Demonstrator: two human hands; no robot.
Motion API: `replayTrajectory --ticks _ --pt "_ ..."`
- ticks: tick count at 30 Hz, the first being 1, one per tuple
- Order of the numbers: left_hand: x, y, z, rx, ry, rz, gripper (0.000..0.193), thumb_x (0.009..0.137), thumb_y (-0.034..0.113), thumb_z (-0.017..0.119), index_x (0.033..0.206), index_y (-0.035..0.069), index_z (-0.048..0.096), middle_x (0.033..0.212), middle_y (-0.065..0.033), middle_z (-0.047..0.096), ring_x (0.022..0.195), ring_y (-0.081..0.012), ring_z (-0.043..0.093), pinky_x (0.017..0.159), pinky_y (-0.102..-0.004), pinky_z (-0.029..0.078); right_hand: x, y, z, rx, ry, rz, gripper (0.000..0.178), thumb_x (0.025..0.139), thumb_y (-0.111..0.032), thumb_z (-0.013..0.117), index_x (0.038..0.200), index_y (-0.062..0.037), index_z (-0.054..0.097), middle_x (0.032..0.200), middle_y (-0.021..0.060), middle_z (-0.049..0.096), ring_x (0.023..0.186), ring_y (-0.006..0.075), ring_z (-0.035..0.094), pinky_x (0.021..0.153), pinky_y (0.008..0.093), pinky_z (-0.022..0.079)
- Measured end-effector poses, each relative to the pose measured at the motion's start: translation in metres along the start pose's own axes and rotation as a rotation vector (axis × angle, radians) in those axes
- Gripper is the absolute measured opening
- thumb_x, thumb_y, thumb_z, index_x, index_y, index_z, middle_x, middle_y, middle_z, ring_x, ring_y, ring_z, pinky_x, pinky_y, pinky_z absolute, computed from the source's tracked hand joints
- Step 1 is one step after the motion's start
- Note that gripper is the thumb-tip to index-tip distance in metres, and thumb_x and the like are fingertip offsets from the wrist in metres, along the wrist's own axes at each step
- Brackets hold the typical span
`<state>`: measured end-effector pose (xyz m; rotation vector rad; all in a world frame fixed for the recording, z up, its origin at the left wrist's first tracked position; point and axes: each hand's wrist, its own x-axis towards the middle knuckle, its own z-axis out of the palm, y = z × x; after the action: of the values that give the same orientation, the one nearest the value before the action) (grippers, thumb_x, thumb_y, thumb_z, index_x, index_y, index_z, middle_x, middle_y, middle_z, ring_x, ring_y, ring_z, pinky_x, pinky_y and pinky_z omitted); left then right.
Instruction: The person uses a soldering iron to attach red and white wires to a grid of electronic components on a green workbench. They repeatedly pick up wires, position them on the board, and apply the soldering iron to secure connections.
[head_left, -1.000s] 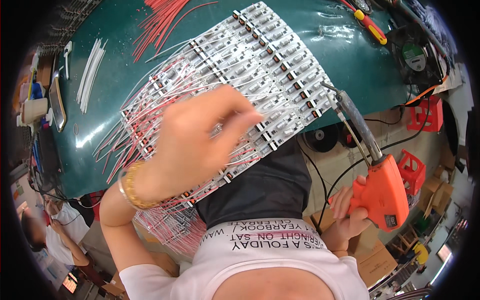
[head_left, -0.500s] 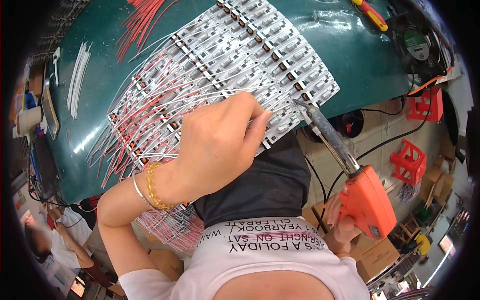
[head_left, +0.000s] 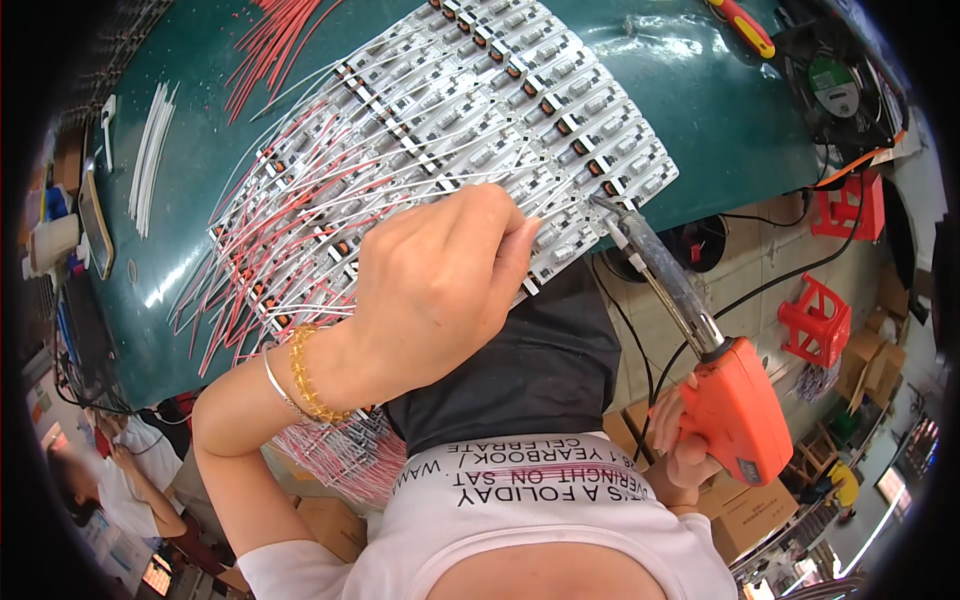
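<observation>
My left hand (head_left: 440, 280) is over the near edge of a panel of small circuit boards (head_left: 595, 110), fingers pinched together on a thin white wire that is mostly hidden by the hand. In my right hand (head_left: 682, 440) is an orange soldering gun (head_left: 745, 410), gripped by its handle. Its dark tip points up and left, at the panel's near right edge, a short way from my left fingertips. Red and white wires (head_left: 300, 220) fan out over the panel's left half.
The panel lies on a green table (head_left: 700, 130). Loose red wires (head_left: 265, 55) and white wires (head_left: 152, 160) lie at the left. A small fan (head_left: 835, 90) and a red-and-yellow handled tool (head_left: 745, 25) are at the far right. Red stools (head_left: 815, 320) stand on the floor; another person (head_left: 140, 460) is at lower left.
The panel and wires have shifted very slightly left in the picture. Both hands keep nearly the same place and grip, and the soldering gun's tip stays at the panel's near right edge.
</observation>
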<state>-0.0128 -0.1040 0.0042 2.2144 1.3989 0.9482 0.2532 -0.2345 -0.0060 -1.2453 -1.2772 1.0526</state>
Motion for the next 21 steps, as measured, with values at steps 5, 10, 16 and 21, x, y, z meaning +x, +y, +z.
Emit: replayTrajectory --ticks 5,10,16,21 --pt "0.004 0.001 -0.003 0.053 0.040 0.052 0.011 0.078 0.000 0.071 0.076 0.003 0.061 0.062 -0.0050 0.057 0.052 -0.0190 0.054 0.051 -0.0322 0.040 0.003 -0.010 0.000 -0.007 0.007 0.070 0.078 0.083 -0.059 0.062 0.124 0.0056 0.047 0.050 -0.0046 0.044 0.040 0.0085 0.042 0.046 0.0246 0.040" --pt "0.009 0.007 -0.012 0.075 0.070 0.113 0.014 0.073 -0.001 0.073 0.072 0.006 0.062 0.064 -0.0023 0.056 0.057 -0.0194 0.050 0.066 -0.0338 0.035 0.000 -0.013 -0.005 -0.047 -0.048 0.120 0.079 0.084 -0.059 0.061 0.126 0.0052 0.046 0.049 -0.0046 0.043 0.041 0.0087 0.042 0.045 0.0246 0.039" --pt "0.005 0.010 -0.003 -0.008 -0.054 0.025 0.014 0.072 0.001 0.075 0.070 0.008 0.062 0.064 -0.0012 0.058 0.060 -0.0197 0.049 0.070 -0.0338 0.033 -0.010 -0.016 -0.004 -0.059 0.024 0.185 0.080 0.082 -0.062 0.061 0.126 0.0042 0.047 0.049 -0.0043 0.043 0.041 0.0091 0.042 0.046 0.0250 0.039" --pt "0.005 0.010 -0.004 0.001 -0.069 -0.004 0.014 0.073 0.001 0.074 0.069 0.008 0.061 0.065 -0.0011 0.058 0.060 -0.0192 0.049 0.070 -0.0340 0.033 -0.010 -0.021 -0.008 -0.048 -0.025 0.329 0.061 0.077 -0.064 0.066 0.080 -0.0050 0.051 0.056 -0.0002 0.050 0.051 0.0129 0.049 0.048 0.0293 0.038"
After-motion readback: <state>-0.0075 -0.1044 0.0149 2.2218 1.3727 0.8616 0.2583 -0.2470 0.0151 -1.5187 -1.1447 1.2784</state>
